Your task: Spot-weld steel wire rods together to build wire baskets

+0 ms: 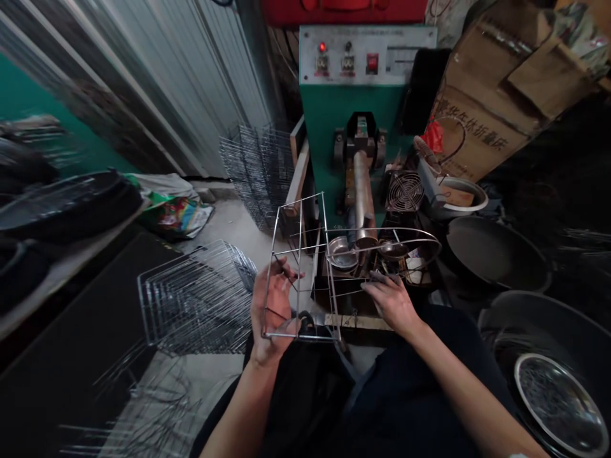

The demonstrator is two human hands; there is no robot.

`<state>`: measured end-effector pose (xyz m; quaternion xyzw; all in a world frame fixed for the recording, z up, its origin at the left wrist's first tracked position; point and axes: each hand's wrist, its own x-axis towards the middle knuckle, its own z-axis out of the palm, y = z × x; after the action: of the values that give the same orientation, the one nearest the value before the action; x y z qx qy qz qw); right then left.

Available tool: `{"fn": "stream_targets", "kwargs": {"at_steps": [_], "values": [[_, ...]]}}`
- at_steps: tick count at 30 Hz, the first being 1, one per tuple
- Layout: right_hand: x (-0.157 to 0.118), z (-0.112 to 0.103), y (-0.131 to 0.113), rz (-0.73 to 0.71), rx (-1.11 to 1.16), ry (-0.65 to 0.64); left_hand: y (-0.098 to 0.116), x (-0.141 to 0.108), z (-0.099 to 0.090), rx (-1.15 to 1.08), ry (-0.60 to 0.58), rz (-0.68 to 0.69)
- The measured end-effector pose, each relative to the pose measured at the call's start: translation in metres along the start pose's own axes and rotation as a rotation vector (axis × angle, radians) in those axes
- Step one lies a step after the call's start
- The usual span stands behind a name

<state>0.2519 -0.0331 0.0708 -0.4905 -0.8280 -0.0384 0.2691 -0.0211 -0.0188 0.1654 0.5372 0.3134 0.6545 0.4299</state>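
In the head view a wire frame (300,291) of thin metal rods stands upright before me, with a curved wire loop (405,230) reaching out to its right. My left hand (277,308) holds the frame's left side, fingers curled behind the rods and thumb near the bottom edge. My right hand (392,300) has its fingertips pressed together around a thin rod at the right of the frame, below the loop. Behind the loop is the lower end of a metal cylinder (363,203) on the green machine (322,140).
Stacked wire frames (195,299) stand at the left, with more (258,165) behind. Loose rods (157,407) lie lower left. Small metal dishes (342,251) sit under the cylinder. Dark basins (496,254) and a bowl of small parts (558,397) are at the right. Cardboard (491,108) leans behind.
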Motion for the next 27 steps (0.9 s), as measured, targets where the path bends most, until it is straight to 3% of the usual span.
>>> {"fn": "stream_targets", "kwargs": {"at_steps": [7, 11, 15, 27], "values": [[0.010, 0.000, 0.000, -0.060, -0.017, -0.009, 0.012, 0.010, -0.007, -0.003, 0.075, -0.044], [0.020, -0.008, -0.003, -0.092, -0.022, 0.010, 0.027, 0.011, -0.003, -0.027, 0.101, -0.081], [0.027, -0.014, -0.004, -0.106, -0.052, 0.018, 0.038, 0.014, 0.003, -0.124, 0.169, -0.033], [0.040, -0.031, 0.001, -0.130, -0.129, 0.015, 0.040, 0.023, 0.004, -0.147, 0.239, 0.000]]}}
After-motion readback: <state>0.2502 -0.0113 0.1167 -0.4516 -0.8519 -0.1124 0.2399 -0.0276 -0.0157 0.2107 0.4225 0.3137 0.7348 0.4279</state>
